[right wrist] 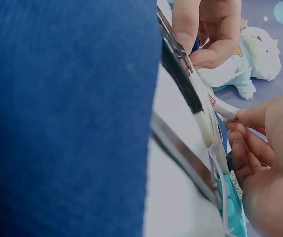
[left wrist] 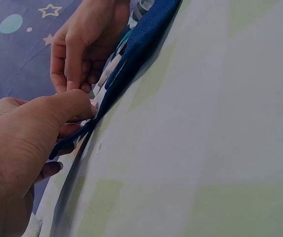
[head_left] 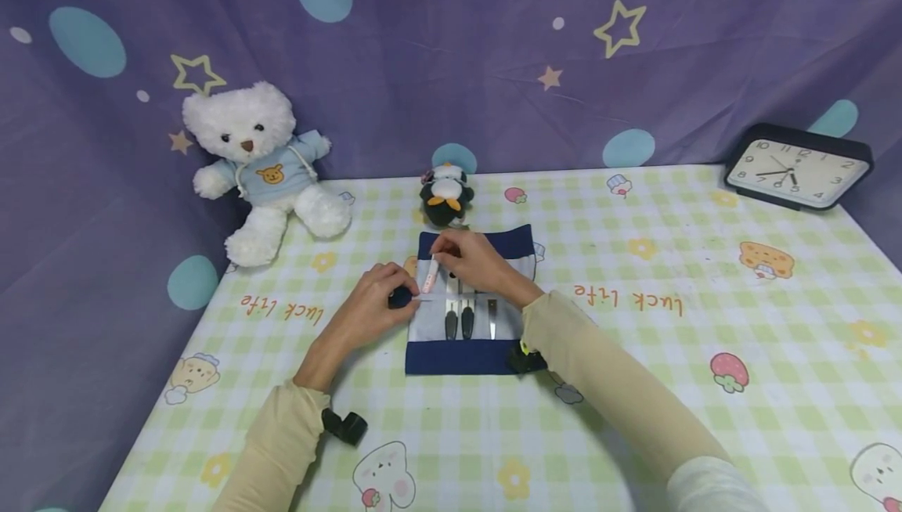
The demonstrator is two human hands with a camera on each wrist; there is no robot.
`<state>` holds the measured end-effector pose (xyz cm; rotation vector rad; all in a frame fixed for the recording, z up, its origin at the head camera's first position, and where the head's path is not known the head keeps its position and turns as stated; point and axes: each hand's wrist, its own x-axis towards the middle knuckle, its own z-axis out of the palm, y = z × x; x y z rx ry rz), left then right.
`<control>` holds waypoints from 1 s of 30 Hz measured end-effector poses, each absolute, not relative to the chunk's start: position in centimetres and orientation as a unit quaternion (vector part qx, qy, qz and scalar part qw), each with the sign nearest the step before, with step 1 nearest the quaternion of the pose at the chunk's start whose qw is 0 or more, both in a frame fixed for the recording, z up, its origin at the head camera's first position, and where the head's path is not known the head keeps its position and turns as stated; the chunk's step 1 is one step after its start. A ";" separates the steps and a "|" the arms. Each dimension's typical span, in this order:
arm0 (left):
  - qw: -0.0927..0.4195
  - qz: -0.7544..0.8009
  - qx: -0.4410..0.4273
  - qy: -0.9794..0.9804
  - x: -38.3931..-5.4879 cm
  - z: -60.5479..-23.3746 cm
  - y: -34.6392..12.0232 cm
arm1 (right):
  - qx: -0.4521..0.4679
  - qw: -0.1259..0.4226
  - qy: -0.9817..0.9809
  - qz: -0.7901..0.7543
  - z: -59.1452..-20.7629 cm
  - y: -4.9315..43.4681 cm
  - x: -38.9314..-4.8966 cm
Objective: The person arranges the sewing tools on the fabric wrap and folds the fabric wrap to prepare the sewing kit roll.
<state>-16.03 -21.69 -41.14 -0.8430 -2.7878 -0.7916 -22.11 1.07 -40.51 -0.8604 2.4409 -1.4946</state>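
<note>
An unrolled navy and grey cloth tool roll (head_left: 461,357) lies on the table. Its left edge is pinched between the thumb and fingers of my left hand (head_left: 372,304), with navy cloth folded up there. My right hand (head_left: 470,257) reaches over the roll and pinches the top end of a slim white and pink stick (head_left: 431,275). The stick's lower end meets the thin strap across the roll, close to the left fingertips. Black-handled tools (head_left: 467,322) and a narrow metal tool (head_left: 492,320) sit under this strap. In the right wrist view, a teal item (right wrist: 234,210) lies beside them.
A penguin toy (head_left: 446,195) lies just behind the roll. At the back left sits a white teddy bear (head_left: 264,171) in a blue hoodie, and at the back right stands a black-framed clock (head_left: 796,167). A checked cloth (head_left: 634,418) covers the table.
</note>
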 end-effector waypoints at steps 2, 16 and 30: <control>0.063 -0.261 -0.280 -0.922 -16.0 -41.1 -21.7 | -0.295 0.075 0.811 -0.500 -40.5 1.1 -22.1; 0.068 -0.260 -0.280 -0.922 -16.1 -41.2 -21.7 | -0.347 0.069 0.804 -0.477 -40.7 0.8 -22.2; 0.061 -0.269 -0.275 -0.921 -16.1 -41.3 -21.7 | -0.343 0.062 0.842 -0.411 -40.6 0.7 -22.3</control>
